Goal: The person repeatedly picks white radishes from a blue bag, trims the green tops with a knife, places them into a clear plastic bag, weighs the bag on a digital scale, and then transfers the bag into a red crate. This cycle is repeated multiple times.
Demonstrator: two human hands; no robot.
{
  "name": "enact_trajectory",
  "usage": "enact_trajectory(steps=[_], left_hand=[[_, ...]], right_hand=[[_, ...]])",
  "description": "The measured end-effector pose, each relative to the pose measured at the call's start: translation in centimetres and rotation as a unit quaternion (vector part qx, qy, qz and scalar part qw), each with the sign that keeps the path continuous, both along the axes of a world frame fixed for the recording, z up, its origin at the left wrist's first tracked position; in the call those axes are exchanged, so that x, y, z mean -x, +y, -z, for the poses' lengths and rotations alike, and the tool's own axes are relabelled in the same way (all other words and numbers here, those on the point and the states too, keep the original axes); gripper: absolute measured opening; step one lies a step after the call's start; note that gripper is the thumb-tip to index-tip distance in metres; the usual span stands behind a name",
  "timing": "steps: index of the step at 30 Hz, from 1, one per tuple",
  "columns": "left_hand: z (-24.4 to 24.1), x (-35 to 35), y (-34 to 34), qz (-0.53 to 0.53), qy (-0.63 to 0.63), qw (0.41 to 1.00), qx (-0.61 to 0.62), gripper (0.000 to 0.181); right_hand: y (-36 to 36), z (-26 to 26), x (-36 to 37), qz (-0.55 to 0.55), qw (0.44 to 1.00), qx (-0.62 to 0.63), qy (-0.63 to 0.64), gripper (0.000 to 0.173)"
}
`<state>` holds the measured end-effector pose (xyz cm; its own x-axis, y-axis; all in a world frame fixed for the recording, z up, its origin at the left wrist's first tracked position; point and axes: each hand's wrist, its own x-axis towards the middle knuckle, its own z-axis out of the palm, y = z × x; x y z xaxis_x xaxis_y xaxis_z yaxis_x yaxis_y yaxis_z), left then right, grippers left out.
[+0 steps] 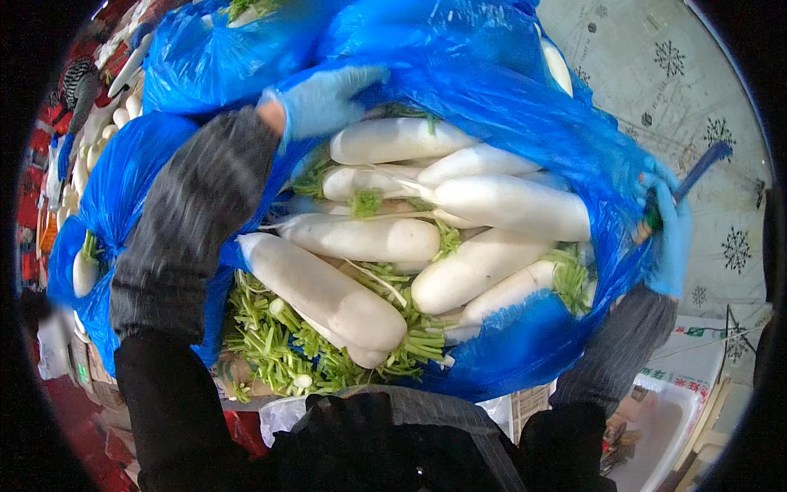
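Note:
Several white daikon radishes lie in a large blue plastic bag whose mouth is spread wide. My left hand, in a light blue glove and blurred, is at the bag's upper left rim; whether it grips the film is unclear. At the right rim, my right hand, gloved too, holds a knife whose dark blue handle sticks out to the upper right; bunched bag film lies against this hand. One daikon lies across the near left edge, over cut green radish tops.
Another blue bag stands behind on the left, and a tied one beside my left sleeve. More radishes lie at the far left, where another person's striped sleeve shows. A white foam box is at lower right.

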<state>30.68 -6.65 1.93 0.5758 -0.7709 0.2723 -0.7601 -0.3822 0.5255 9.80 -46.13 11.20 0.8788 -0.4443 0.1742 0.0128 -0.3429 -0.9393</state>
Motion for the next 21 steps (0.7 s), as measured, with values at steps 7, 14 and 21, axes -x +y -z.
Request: enact_trajectory(steps=[7,14,21], left_hand=[[-0.1,-10.8,2.7,-0.127,0.324,0.926,0.144,0.037],[-6.5,-1.1,2.9,0.002,0.329,0.935,0.135,0.022],[1.8,5.2,-0.1,0.028,0.122,0.992,0.032,0.036]], right_hand=[[5.6,-4.3,3.0,-0.178,0.981,0.026,0.074,0.031],[10.3,4.1,-2.1,-0.238,0.91,0.333,0.066,0.053],[10.7,1.8,-2.9,-0.33,0.822,0.399,0.235,0.048]])
